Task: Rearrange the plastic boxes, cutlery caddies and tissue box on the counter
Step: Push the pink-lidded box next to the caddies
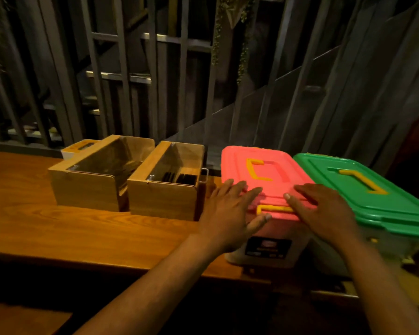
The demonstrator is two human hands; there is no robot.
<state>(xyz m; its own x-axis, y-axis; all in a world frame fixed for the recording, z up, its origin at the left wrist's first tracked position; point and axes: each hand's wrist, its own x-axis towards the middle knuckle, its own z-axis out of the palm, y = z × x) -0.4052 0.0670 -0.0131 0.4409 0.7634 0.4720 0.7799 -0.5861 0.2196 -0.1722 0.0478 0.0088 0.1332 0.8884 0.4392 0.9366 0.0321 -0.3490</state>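
A plastic box with a pink lid [264,163] and yellow handle stands on the wooden counter [58,228]. My left hand [230,213] lies flat on the lid's front left corner, fingers spread. My right hand [322,211] rests flat on its front right edge. Touching it on the right is a plastic box with a green lid [363,189]. Left of the pink box stand two wooden cutlery caddies, the nearer caddy [165,189] and the farther-left caddy [92,180]. Behind them sits a yellow-topped tissue box [81,146], mostly hidden.
A dark railing of grey metal bars [155,81] runs right behind the counter's back edge. The counter's front edge [107,259] crosses below my forearms, with a lower wooden surface [22,320] at the bottom left. Bare counter stretches to the left of the caddies.
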